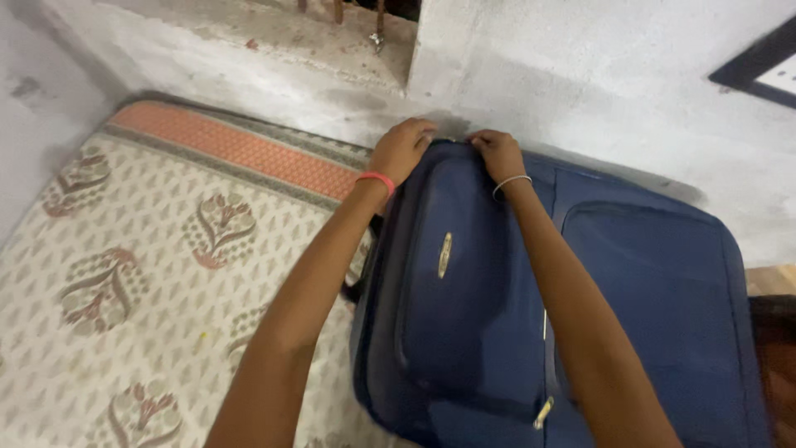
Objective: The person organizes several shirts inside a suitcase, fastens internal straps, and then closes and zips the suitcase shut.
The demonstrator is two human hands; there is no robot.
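Both hands gripped the far top edge of the blue suitcase (531, 315), which lay on the patterned mattress (124, 265). The left hand (402, 149) and the right hand (497, 152) had fingers curled tightly over that edge.

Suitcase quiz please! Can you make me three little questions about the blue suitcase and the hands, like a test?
1. True or false: both hands are at the far edge of the blue suitcase.
2. Which wrist wears the pink band? A) left B) right C) neither
3. What does the suitcase lie on?

Key:
1. True. The left hand and the right hand both grip that edge, close together.
2. A. The right wrist has a thin silver bangle instead.
3. A patterned mattress with an orange strip at its end, beside a grey wall.
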